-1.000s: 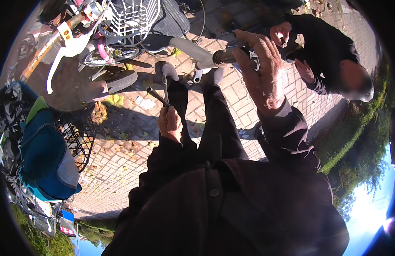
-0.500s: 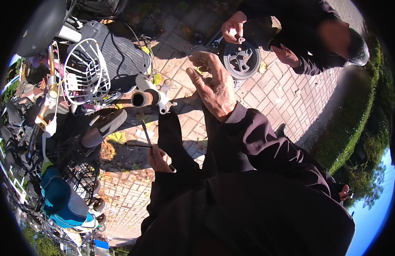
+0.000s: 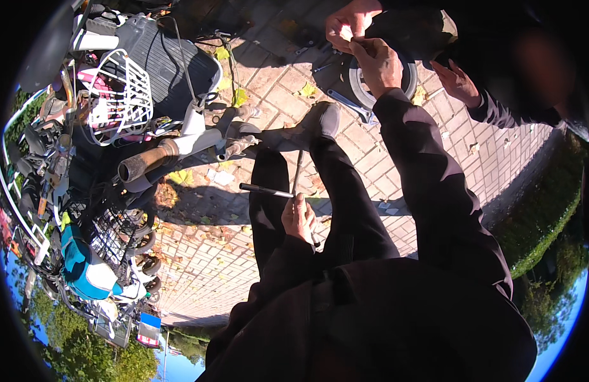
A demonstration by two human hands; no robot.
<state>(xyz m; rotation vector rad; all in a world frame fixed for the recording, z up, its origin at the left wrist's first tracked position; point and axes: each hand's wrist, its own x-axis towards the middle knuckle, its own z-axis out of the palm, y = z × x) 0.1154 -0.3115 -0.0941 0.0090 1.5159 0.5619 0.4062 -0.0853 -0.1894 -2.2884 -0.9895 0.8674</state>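
Now that the right hand has come up to meet the co-worker's hand, where half a second ago I watched it hang curved and apart, the work seems to me to centre on that meeting point. Its thumb and fingers draw together there; whatever small thing sits between them is hidden, so I cannot tell if it grips anything. The co-worker's other hand waits just beside, fingers spread. My left hand keeps its fingers wrapped around what looks like a Y-shaped socket wrench, which is in front of the legs, two dark arms jutting past the thumb.

Below the meeting hands, a small wheel lies on sunlit brick paving, a wrench near it. Fallen leaves dot the ground. To the left I see a hollow brown tube, a white wire basket, a ribbed dark mat and crowded bicycles; a hedge runs along the right.
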